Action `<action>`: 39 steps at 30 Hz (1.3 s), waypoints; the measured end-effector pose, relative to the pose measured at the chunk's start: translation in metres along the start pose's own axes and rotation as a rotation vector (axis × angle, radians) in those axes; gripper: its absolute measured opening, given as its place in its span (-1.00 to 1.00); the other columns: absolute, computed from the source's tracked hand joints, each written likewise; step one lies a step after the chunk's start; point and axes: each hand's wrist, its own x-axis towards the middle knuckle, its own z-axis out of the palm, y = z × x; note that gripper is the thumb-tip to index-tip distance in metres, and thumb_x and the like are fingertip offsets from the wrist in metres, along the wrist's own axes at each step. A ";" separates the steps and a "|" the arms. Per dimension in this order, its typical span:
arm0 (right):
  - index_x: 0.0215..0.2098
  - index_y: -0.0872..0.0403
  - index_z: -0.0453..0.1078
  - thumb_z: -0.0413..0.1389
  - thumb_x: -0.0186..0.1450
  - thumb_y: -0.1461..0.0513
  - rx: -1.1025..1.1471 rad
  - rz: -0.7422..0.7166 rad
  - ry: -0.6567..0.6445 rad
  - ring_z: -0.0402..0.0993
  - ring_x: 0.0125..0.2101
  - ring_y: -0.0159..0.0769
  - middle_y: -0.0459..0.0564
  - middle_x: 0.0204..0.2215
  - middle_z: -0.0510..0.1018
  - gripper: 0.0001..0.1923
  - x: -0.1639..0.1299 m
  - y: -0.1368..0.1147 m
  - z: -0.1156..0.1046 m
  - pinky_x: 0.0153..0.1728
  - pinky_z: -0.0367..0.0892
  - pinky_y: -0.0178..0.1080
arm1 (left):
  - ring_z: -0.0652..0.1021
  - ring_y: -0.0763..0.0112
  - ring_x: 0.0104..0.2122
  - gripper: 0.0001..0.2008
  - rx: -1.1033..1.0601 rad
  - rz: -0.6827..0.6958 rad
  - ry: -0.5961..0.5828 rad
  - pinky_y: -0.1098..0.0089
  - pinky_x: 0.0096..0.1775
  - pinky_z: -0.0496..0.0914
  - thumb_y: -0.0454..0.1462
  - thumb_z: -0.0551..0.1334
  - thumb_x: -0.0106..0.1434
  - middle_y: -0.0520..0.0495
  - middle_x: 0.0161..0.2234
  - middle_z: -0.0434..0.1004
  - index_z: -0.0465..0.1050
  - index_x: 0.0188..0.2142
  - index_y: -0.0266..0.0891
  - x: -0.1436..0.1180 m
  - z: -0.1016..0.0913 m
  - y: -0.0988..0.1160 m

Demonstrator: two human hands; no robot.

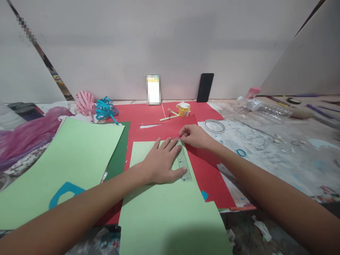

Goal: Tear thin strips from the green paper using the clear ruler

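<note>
Nearest the camera lay the light green sheet (170, 209), its near edge running out of view below, with your two forearms crossing above it from the lower corners.

Your left hand (162, 161) was pressed flat, palm down, fingers spread and straight, on that sheet and on the clear ruler (183, 163) along the sheet's right edge; the thumb reached the ruler's near end. It gripped nothing, only held things down. Your right hand (195, 136) sat just beyond the ruler's far end, fingers curled together with thumb and forefinger pinched on something small and reddish, too small to identify, at the sheet's top corner. Both wrists were low and both arms nearly straight.

Under the sheet lay a red sheet (209, 177), and to its left a dark green sheet (119, 156) beneath a second, larger light green sheet (66, 166) carrying a blue paper cutout (62, 194). Farther back on the red stood a small yellow pot (184, 110) with pale strips beside it; a roll of clear tape (214, 126) rested to the right on the paint-stained tabletop (278, 152), and a clear plastic bottle (262, 108) lay on its side beyond. At the far left sat a pink paper shape (85, 102) and blue paper coils (106, 109), beside purple fabric (26, 134). A dark phone (205, 87) leaned against the pale wall (170, 42).
</note>
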 end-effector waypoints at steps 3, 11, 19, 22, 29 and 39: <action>-0.35 0.12 0.44 0.14 0.06 0.36 -0.007 -0.006 0.006 0.49 -0.42 -0.35 -0.05 -0.43 0.59 -0.84 -0.001 -0.001 0.000 -0.44 0.27 -0.39 | -0.04 -0.10 0.34 -0.22 0.007 0.005 0.006 -0.14 0.26 -0.16 0.20 -0.08 0.29 -0.25 0.37 -0.11 0.07 0.30 -0.29 0.000 0.000 0.001; -0.37 0.11 0.46 0.12 0.02 0.38 -0.055 0.010 0.012 0.50 -0.41 -0.34 -0.07 -0.45 0.61 -0.81 -0.003 -0.007 0.000 -0.44 0.26 -0.39 | -0.04 -0.11 0.33 -0.21 0.028 0.004 0.004 -0.16 0.26 -0.15 0.19 -0.09 0.30 -0.26 0.37 -0.12 0.04 0.31 -0.31 0.000 0.000 0.001; -0.39 0.11 0.48 0.11 0.01 0.38 -0.044 0.015 0.014 0.51 -0.40 -0.33 -0.06 -0.44 0.62 -0.80 -0.001 -0.006 0.002 -0.43 0.28 -0.40 | -0.07 -0.11 0.34 -0.19 0.025 -0.001 -0.011 -0.16 0.25 -0.16 0.20 -0.11 0.30 -0.26 0.38 -0.16 0.01 0.33 -0.31 0.000 0.000 0.002; -0.38 0.12 0.48 0.12 0.01 0.37 -0.043 0.013 0.011 0.51 -0.40 -0.33 -0.06 -0.43 0.62 -0.81 0.000 -0.005 0.001 -0.42 0.28 -0.40 | -0.07 -0.10 0.34 -0.19 0.026 -0.004 -0.019 -0.17 0.25 -0.17 0.19 -0.11 0.30 -0.28 0.38 -0.15 0.00 0.33 -0.33 0.001 0.000 0.002; -0.38 0.13 0.51 0.12 0.02 0.37 -0.044 0.016 0.006 0.51 -0.39 -0.33 -0.05 -0.43 0.62 -0.81 0.001 -0.003 0.002 -0.41 0.29 -0.39 | -0.07 -0.10 0.34 -0.20 0.029 -0.007 -0.007 -0.17 0.25 -0.15 0.20 -0.11 0.30 -0.25 0.38 -0.14 0.03 0.31 -0.30 0.001 0.001 0.002; -0.39 0.13 0.53 0.11 0.04 0.37 -0.054 -0.021 0.020 0.51 -0.38 -0.32 -0.05 -0.43 0.62 -0.80 0.000 -0.003 0.002 -0.39 0.28 -0.38 | -0.04 -0.14 0.33 -0.21 0.035 0.003 0.005 -0.18 0.25 -0.14 0.20 -0.10 0.30 -0.27 0.38 -0.13 0.04 0.31 -0.30 0.000 0.001 0.001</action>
